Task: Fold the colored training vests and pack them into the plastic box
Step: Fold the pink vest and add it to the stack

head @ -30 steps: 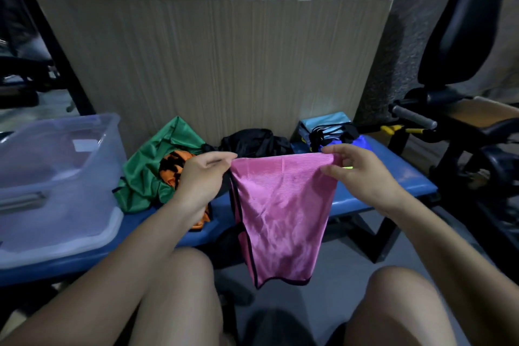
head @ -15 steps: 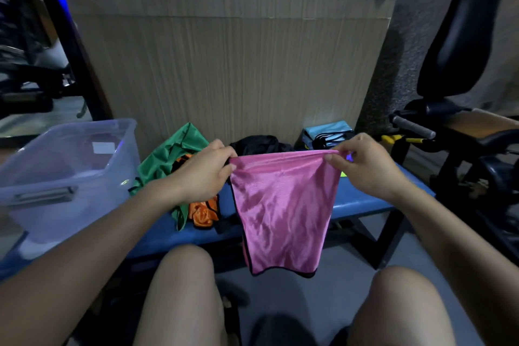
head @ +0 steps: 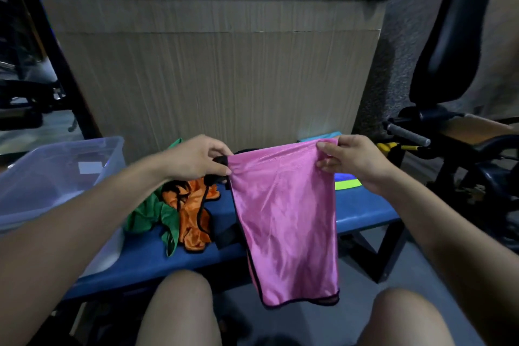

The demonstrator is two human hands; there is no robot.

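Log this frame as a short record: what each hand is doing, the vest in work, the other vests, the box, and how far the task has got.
left hand: pinches the pink vest's top left corner
right hand: pinches its top right corner
pink vest: held up, hanging in front of the bench
orange vest: crumpled on the bench
green vest: crumpled beside the orange one
box: clear plastic, at the bench's left end, no vests seen inside
stage: folding under way, none packed yet

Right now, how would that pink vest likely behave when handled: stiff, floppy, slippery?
Probably floppy: the pink vest hangs limp below the left hand and right hand pinching its top corners. Its glossy sheen suggests slippery fabric. It looks light, since fingertip pinches alone hold it up.
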